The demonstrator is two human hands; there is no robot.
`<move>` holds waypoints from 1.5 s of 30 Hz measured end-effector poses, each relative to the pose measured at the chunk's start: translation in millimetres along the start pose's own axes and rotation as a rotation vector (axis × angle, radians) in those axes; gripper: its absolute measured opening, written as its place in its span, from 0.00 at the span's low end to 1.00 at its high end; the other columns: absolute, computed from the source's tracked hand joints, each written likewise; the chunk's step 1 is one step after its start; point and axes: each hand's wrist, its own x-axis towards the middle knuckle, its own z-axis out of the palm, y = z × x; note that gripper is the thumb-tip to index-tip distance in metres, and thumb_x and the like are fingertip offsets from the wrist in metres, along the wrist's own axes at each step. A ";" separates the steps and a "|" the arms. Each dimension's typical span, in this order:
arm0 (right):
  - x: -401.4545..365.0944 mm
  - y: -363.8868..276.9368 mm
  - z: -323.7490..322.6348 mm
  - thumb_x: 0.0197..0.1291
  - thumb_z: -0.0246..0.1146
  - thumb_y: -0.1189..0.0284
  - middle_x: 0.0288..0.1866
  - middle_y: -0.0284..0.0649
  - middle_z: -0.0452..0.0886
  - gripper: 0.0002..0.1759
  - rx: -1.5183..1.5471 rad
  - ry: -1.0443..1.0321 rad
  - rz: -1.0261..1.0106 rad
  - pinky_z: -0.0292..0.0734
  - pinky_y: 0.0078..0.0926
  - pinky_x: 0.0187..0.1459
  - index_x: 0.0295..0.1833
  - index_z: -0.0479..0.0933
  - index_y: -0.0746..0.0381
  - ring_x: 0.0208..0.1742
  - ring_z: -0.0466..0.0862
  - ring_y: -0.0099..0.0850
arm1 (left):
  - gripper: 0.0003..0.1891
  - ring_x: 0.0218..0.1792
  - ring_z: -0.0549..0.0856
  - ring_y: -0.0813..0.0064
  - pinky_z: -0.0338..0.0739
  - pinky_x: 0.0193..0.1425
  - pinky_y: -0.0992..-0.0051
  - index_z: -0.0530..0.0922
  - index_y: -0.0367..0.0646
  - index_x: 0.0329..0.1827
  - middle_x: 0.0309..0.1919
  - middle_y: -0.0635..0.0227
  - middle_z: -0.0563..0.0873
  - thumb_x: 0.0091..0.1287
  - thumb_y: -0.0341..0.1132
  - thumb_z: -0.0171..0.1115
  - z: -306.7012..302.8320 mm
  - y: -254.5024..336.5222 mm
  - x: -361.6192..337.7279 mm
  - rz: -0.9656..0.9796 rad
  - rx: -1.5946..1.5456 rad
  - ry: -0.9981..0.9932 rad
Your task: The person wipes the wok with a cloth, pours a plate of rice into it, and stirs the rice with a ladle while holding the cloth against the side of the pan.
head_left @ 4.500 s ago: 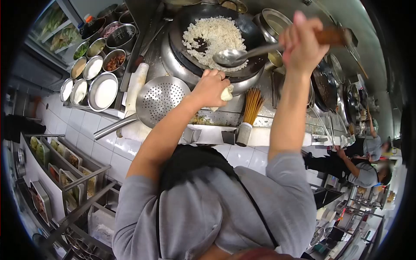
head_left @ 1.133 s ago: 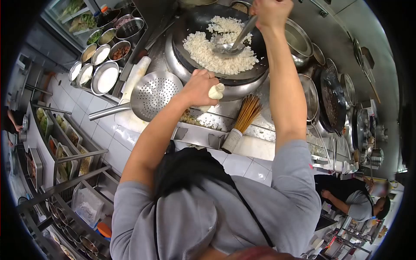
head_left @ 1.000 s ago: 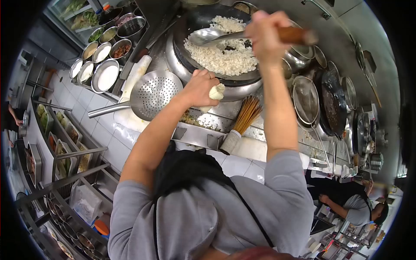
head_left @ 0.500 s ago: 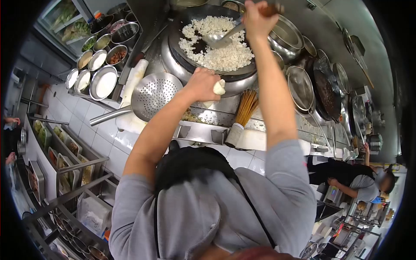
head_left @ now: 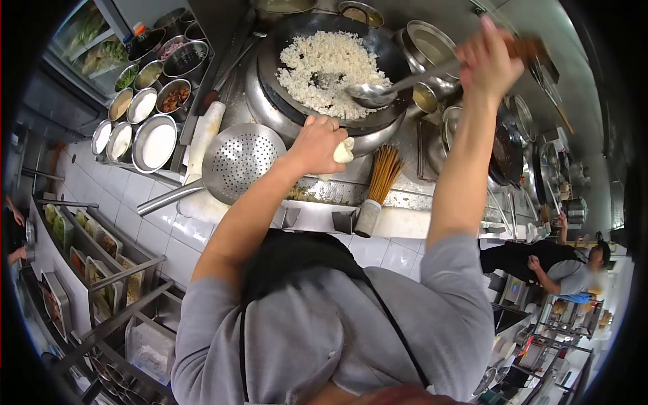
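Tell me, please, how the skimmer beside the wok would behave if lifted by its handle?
The skimmer looks all metal, so probably stiff. Its wide bowl sits at a long handle's end, so likely front-heavy. Pushed, the rounded bowl may rock.

The left hand [head_left: 317, 143] closes over a white cloth [head_left: 343, 150] at the near rim of the wok [head_left: 388, 47] — what it grips under the cloth is hidden. The right hand [head_left: 489, 61] is blurred, and the wooden end of the ladle [head_left: 370, 94] shows only as a brown smear past the fingers. A pot [head_left: 283, 5] at the far side is cut off by the top edge. The small bowls [head_left: 145, 101] at far left hold food too small to name. A co-worker [head_left: 563, 270] at the right is tiny — what the hands do, I cannot tell.
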 end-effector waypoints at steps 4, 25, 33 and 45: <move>-45.8 103.8 -26.0 0.59 0.62 0.77 0.12 0.33 0.62 0.16 0.069 0.297 -0.116 0.69 0.31 0.17 0.21 0.65 0.60 0.10 0.64 0.27 | 0.24 0.49 0.76 0.59 0.64 0.54 0.61 0.82 0.44 0.38 0.39 0.61 0.79 0.38 0.48 0.72 5.1 -3.8 -0.5 0.016 -0.022 0.008; 32.8 131.5 67.7 0.54 0.66 0.81 0.12 0.33 0.66 0.18 0.129 -0.022 -0.055 0.67 0.30 0.16 0.22 0.64 0.58 0.10 0.64 0.25 | 0.24 0.47 0.77 0.60 0.65 0.52 0.61 0.82 0.45 0.37 0.38 0.62 0.79 0.38 0.48 0.73 0.2 -14.3 4.4 0.061 -0.016 0.044; -48.7 122.6 67.3 0.58 0.62 0.82 0.11 0.33 0.66 0.17 0.198 -0.072 -0.092 0.68 0.27 0.16 0.23 0.63 0.58 0.11 0.67 0.24 | 0.26 0.50 0.77 0.60 0.65 0.54 0.61 0.83 0.45 0.40 0.40 0.61 0.80 0.37 0.49 0.72 14.2 -7.8 -5.7 0.021 -0.049 -0.028; -49.1 97.7 66.6 0.57 0.64 0.81 0.12 0.34 0.66 0.16 -0.003 0.125 -0.068 0.65 0.25 0.16 0.24 0.64 0.60 0.11 0.69 0.26 | 0.25 0.51 0.77 0.58 0.64 0.61 0.60 0.83 0.42 0.40 0.41 0.59 0.82 0.39 0.46 0.71 11.2 -7.0 2.9 0.008 -0.028 0.068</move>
